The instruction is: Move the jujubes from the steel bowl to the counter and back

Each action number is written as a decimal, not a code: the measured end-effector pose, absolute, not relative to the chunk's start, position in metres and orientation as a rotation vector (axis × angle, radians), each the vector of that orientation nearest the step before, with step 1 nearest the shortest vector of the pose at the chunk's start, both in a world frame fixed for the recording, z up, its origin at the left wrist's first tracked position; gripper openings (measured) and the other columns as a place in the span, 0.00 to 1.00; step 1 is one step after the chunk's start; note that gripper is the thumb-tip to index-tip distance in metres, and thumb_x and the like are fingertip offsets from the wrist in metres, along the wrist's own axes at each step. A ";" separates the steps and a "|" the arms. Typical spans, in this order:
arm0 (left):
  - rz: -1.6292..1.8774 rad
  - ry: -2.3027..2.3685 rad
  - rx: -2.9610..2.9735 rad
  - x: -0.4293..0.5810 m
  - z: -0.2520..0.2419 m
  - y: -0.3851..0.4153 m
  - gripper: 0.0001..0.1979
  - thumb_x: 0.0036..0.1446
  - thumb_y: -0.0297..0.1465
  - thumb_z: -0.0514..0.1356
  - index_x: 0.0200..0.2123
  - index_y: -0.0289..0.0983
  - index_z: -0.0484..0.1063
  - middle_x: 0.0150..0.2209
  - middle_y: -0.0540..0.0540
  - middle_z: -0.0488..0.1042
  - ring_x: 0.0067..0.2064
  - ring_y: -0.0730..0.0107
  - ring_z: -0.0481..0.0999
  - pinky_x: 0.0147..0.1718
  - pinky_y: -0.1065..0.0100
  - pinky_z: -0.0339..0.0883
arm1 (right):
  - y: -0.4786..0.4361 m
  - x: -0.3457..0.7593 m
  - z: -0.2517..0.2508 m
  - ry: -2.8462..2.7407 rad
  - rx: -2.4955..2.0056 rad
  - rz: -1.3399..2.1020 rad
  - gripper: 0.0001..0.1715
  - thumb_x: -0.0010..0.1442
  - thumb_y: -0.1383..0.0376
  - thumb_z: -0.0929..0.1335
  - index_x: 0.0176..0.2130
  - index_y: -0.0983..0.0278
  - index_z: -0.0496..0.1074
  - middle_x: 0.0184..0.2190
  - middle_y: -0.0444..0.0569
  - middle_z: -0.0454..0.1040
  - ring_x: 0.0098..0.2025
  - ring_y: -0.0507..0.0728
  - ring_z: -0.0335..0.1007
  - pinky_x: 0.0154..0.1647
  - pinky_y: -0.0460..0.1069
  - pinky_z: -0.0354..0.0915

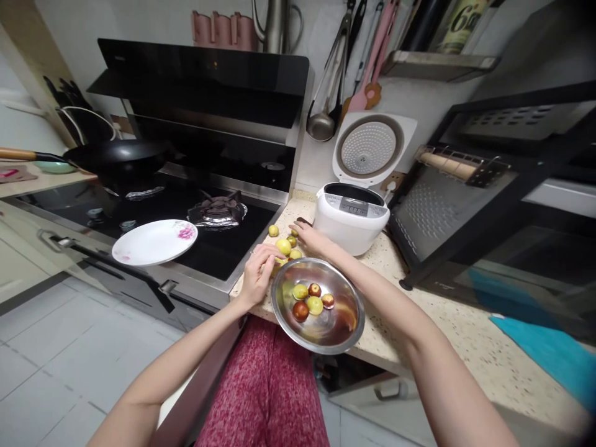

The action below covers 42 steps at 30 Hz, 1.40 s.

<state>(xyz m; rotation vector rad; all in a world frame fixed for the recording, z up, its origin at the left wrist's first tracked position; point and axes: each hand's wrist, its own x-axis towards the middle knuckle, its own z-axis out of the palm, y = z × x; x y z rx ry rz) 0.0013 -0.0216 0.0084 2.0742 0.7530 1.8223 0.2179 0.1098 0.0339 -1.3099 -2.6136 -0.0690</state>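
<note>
Only one view here, the head cam. Center of the frame: a steel bowl [328,332] sits at the front edge of the counter [395,298], right in front of the person, which I'd guess is just for easy reach with either arm. Five small fruits [315,305], some yellow-green and some reddish brown, lie bunched inside; the sloped wall probably keeps them from rolling off.

More loose fruits [283,247] lie on the counter just above the bowl, between the two hands. Left hand [258,273] is on their left side with fingers bent and close together, kind of like a little fence; can't tell if it's actually gripping one. Right hand [307,234] comes around the bowl's right side, fingers stretched and a bit apart over the smaller fruits. Whether anything's pinched there, no clue, the fingertips are too small to read.

Right of that, the rice cooker [351,226] has its lid up, maybe so the pot stays accessible. Left of center, a white plate [144,245] is parked by the stove's front edge, I'd say to keep it off that narrow bit of counter.
</note>
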 end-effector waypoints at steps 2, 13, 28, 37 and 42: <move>1.812 0.746 2.079 0.001 0.009 -0.022 0.16 0.74 0.32 0.51 0.38 0.37 0.76 0.38 0.44 0.81 0.45 0.62 0.77 0.52 0.57 0.68 | 0.119 0.208 0.030 -2.630 -1.347 -0.082 0.28 0.63 0.81 0.63 0.61 0.70 0.68 0.62 0.68 0.68 0.60 0.64 0.70 0.58 0.56 0.70; 1.803 0.687 2.139 0.002 0.010 -0.023 0.16 0.74 0.33 0.51 0.38 0.37 0.77 0.38 0.43 0.81 0.44 0.61 0.78 0.50 0.56 0.70 | 0.092 0.224 0.052 -2.563 -1.255 -0.131 0.14 0.67 0.73 0.64 0.51 0.65 0.71 0.52 0.58 0.72 0.52 0.61 0.70 0.54 0.53 0.68; 1.709 0.553 2.378 -0.001 0.010 -0.028 0.21 0.74 0.36 0.49 0.36 0.38 0.80 0.36 0.43 0.83 0.44 0.59 0.80 0.50 0.54 0.72 | -0.058 0.273 0.070 -2.458 -0.647 0.674 0.17 0.66 0.59 0.74 0.53 0.60 0.76 0.50 0.53 0.80 0.52 0.61 0.77 0.56 0.57 0.72; 1.587 0.281 2.616 -0.008 0.002 -0.029 0.28 0.75 0.41 0.44 0.35 0.39 0.82 0.32 0.44 0.83 0.42 0.61 0.83 0.42 0.61 0.77 | -0.068 0.262 0.070 -2.571 -0.485 0.949 0.15 0.67 0.65 0.73 0.53 0.61 0.79 0.51 0.53 0.80 0.54 0.58 0.77 0.59 0.56 0.71; 1.527 0.330 2.619 -0.009 0.000 -0.029 0.31 0.75 0.43 0.43 0.32 0.39 0.81 0.30 0.44 0.82 0.40 0.61 0.83 0.40 0.61 0.76 | -0.067 0.262 0.068 -2.586 -0.473 0.975 0.15 0.66 0.66 0.74 0.53 0.61 0.80 0.51 0.51 0.81 0.54 0.58 0.77 0.59 0.54 0.70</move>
